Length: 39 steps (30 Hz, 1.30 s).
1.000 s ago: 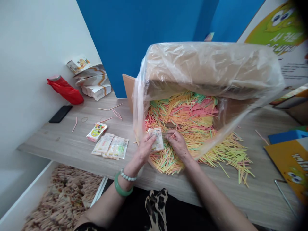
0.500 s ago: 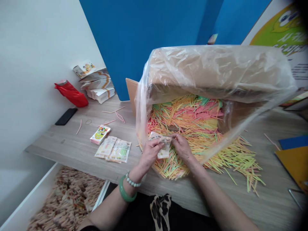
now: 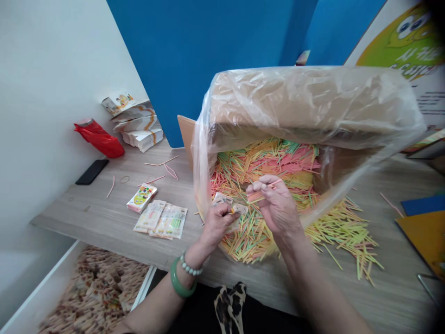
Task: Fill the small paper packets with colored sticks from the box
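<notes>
Small bundle of thin pastel straws (image 3: 255,197), just right of the frame's centre, gripped between thumb and fingers of the right hand (image 3: 278,206), above the loose straws (image 3: 288,162). Left hand (image 3: 216,225), near the centre, pinches a small printed packet (image 3: 240,209); whether its mouth is open cannot be told. Loose straws lie in a clear plastic liner (image 3: 313,90) within a cardboard box (image 3: 186,134) and spill onto the counter (image 3: 104,208) at lower right. Left of centre, overlapping flat packets (image 3: 177,221) rest just beside a stack of printed cards (image 3: 142,197). Farther left: black phone (image 3: 92,171), red pouch (image 3: 99,139), stack of folded cartons (image 3: 142,138). Lower left, below the counter: white-sided container (image 3: 48,282) full of densely packed brownish pieces (image 3: 100,287).
</notes>
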Tool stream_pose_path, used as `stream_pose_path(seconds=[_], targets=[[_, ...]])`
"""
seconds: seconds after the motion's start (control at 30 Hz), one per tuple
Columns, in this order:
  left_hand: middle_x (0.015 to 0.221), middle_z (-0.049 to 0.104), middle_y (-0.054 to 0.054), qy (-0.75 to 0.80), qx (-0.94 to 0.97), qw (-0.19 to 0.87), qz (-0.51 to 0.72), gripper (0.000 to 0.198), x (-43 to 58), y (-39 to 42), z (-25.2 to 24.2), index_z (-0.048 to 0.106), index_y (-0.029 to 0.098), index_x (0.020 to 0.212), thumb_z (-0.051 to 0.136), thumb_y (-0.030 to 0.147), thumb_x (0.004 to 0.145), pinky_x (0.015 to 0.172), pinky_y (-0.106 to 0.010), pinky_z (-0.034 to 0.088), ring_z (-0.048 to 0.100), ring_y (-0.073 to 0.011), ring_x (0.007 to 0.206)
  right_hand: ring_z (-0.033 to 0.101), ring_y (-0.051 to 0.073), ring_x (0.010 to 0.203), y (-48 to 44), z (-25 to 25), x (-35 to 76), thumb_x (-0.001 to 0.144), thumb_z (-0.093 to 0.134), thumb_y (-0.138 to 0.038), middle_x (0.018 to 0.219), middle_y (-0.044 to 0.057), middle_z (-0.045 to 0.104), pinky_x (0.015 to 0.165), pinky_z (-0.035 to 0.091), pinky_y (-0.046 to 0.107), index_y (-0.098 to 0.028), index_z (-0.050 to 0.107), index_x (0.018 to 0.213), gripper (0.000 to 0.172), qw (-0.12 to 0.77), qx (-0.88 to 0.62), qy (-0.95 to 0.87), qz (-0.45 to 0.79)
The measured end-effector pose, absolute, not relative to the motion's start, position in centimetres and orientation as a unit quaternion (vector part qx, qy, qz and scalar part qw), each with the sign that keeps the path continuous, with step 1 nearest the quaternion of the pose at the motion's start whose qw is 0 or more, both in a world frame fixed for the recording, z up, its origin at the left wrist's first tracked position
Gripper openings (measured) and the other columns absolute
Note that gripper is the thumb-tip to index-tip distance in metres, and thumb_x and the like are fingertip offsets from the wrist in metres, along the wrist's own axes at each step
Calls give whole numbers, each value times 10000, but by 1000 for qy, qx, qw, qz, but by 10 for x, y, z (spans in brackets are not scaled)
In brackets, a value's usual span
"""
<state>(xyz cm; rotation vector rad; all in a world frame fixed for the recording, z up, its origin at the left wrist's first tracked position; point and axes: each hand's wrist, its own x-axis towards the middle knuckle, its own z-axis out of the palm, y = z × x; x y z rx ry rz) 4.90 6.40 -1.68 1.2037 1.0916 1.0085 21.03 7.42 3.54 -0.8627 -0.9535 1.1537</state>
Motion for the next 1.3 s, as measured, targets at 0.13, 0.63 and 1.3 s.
stream_pose_path(seconds=[0.13, 0.63, 1.3], targets=[[596, 400, 44, 468, 506, 585, 429, 445, 50, 64, -12, 492, 178, 546, 802, 467, 679, 589, -267, 257, 328, -105, 608, 679, 179, 804, 69, 43, 191, 847, 644, -297, 795, -16, 664, 801, 548, 368, -267, 563, 960, 143, 671, -345, -419, 505], [587, 379, 57, 453, 512, 574, 450, 479, 50, 65, -14, 472, 170, 551, 802, 489, 688, 572, -258, 259, 319, -89, 595, 697, 185, 817, 60, 30, 191, 915, 624, -275, 842, -6, 738, 820, 511, 364, -231, 610, 1003, 99, 624, -375, -484, 485], [719, 542, -1, 361, 456, 680, 447, 454, 59, 67, -18, 684, 146, 772, 683, 598, 815, 644, -269, 354, 435, -129, 686, 637, 272, 1182, 66, 20, 204, 739, 771, -440, 1246, 75, 728, 1056, 452, 441, -255, 781, 1008, 327, 484, -445, -453, 602]])
